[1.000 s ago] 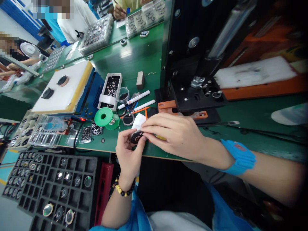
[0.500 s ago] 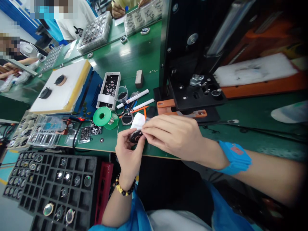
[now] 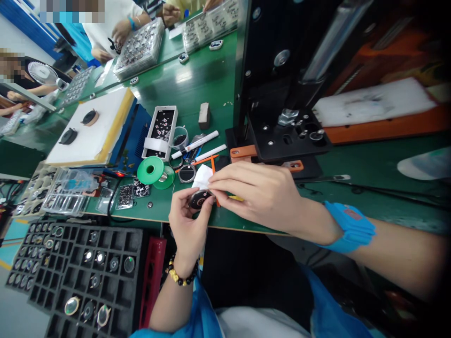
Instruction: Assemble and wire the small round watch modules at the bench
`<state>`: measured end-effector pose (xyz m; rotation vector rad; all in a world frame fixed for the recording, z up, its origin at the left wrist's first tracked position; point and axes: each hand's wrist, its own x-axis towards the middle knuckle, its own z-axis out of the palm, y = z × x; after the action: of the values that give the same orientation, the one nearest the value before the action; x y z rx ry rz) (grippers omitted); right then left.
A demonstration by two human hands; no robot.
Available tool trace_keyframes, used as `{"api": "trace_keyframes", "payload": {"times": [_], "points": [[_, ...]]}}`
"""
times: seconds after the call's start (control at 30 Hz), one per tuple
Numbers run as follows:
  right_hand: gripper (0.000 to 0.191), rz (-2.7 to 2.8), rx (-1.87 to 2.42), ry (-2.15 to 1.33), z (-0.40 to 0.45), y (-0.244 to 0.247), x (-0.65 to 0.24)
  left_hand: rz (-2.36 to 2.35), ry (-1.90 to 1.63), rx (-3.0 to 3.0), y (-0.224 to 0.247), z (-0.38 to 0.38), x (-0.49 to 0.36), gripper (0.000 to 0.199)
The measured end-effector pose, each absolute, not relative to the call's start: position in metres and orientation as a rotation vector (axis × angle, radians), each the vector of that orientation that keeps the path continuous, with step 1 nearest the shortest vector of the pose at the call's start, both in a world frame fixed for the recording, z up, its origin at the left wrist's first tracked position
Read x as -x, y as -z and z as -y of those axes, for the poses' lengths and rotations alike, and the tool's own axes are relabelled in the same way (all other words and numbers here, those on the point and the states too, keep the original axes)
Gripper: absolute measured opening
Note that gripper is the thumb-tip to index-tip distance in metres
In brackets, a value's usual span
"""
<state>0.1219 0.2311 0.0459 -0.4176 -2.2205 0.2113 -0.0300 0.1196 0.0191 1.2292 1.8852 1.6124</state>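
Note:
My left hand (image 3: 188, 220) grips a round black watch case (image 3: 199, 200) between thumb and fingers, near the bench's front edge. My right hand (image 3: 257, 195) is at the right rim of the case, its thumb and fingertips pinched together; anything between them is too small to make out. Just beyond the case lie a white cloth or paper (image 3: 202, 175) and an orange stick (image 3: 213, 164). A round watch part (image 3: 186, 173) rests left of the cloth, beside a green spool (image 3: 150, 172).
A black press (image 3: 287, 136) stands on the right. Behind the hands lie white markers (image 3: 200, 143) and a parts box (image 3: 161, 126). Foam trays of watches (image 3: 102, 272) sit at lower left. Across the bench, other people's hands (image 3: 122, 32) are near a clear tray (image 3: 141, 47).
My right fingertips have shifted slightly at the case, showing more of the orange stick and something yellow beneath. Across the bench, a person's hands have come to the clear tray.

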Motion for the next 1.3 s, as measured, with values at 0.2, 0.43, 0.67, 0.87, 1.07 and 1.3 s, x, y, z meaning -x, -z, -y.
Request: {"api": "trace_keyframes", "payload": {"times": [0.2, 0.43, 0.67, 0.87, 1.07, 1.3], "points": [[0.015, 2.256, 0.386, -0.254, -0.2284, -0.0429, -0.1198, -1.887, -1.604, -1.248, -0.0181, -0.1180, 0.0311, 0.028], [0.015, 2.248, 0.381, -0.175, -0.2260, -0.0398, -0.1185, -1.908, -1.601, -1.261, -0.0146, -0.1175, 0.0305, 0.028], [0.016, 2.231, 0.395, -0.151, -0.2261, -0.0398, -0.1199, -1.925, -1.592, -1.252, -0.0142, -0.1169, 0.0296, 0.029], [0.015, 2.225, 0.433, -0.174, -0.2273, -0.0412, -0.1207, -1.921, -1.597, -1.256, -0.0180, -0.1181, 0.0292, 0.030], [0.015, 2.227, 0.450, -0.204, -0.2284, -0.0450, -0.1217, -1.909, -1.610, -1.247, -0.0187, -0.1186, 0.0298, 0.031], [0.016, 2.253, 0.399, -0.289, -0.2304, -0.0423, -0.1200, -1.903, -1.608, -1.236, -0.0189, -0.1182, 0.0303, 0.030]]}}
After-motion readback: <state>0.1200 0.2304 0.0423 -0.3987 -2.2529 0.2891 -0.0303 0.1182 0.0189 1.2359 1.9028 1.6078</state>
